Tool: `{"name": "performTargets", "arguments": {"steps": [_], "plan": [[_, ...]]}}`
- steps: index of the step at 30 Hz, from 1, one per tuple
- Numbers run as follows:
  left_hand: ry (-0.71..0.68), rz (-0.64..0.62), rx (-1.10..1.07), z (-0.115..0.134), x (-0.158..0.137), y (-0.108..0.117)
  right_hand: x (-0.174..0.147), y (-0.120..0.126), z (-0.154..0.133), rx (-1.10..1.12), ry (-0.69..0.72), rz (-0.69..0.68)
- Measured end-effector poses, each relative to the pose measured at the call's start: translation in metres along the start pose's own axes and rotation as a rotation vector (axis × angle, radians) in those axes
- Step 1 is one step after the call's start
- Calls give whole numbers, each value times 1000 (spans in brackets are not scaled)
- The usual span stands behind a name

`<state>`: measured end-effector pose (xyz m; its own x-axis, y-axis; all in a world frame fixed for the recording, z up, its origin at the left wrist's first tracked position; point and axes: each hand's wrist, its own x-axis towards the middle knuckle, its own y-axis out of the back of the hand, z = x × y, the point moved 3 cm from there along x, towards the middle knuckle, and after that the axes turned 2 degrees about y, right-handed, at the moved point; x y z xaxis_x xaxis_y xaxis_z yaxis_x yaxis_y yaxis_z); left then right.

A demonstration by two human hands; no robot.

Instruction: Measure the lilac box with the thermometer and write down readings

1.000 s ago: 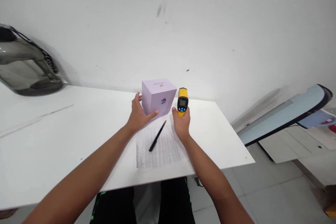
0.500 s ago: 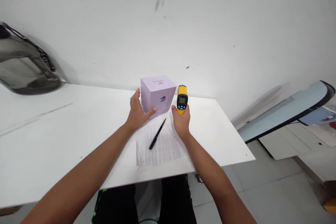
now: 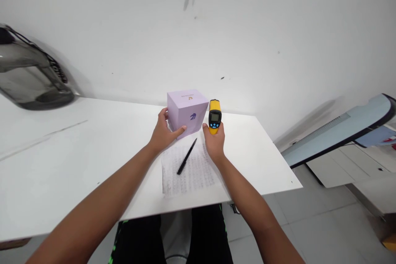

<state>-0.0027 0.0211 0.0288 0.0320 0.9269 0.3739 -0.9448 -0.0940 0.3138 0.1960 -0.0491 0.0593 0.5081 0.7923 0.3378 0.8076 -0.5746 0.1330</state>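
Note:
A pale purple box [image 3: 192, 117] stands on the white table, a dark blue emblem on its front and small print on top. My left hand [image 3: 163, 132] grips its left side, thumb along the front lower edge and fingers against the side. My right hand [image 3: 214, 142] is wrapped round the handle of a yellow and black infrared thermometer [image 3: 215, 116], held upright just right of the box. Its display and blue buttons face me. Between my forearms a black pen [image 3: 187, 156] lies slanted across a sheet of paper with writing [image 3: 188, 181].
A clear grey bottle [image 3: 34, 78] with a dark strap stands at the table's left back. The white table [image 3: 77, 152] meets the wall behind, and its right edge ends near a pale blue panel with a black rim [image 3: 340, 132]. White drawers and tiled floor lie beyond.
The fingers of my left hand have closed in on the left side of the box. My right hand keeps its hold on the thermometer. The view has shifted very slightly.

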Motion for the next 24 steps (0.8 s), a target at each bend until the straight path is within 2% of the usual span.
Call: {"name": "performTargets", "arguments": {"steps": [10, 19, 24], "plan": [[-65, 52, -22, -7, 1, -3, -1, 0, 0, 8, -8, 3], [-40, 26, 4, -9, 1, -4, -1, -1, -1, 14, -11, -1], [-39, 66, -13, -8, 0, -3, -2, 0, -2, 8, -26, -7]]}}
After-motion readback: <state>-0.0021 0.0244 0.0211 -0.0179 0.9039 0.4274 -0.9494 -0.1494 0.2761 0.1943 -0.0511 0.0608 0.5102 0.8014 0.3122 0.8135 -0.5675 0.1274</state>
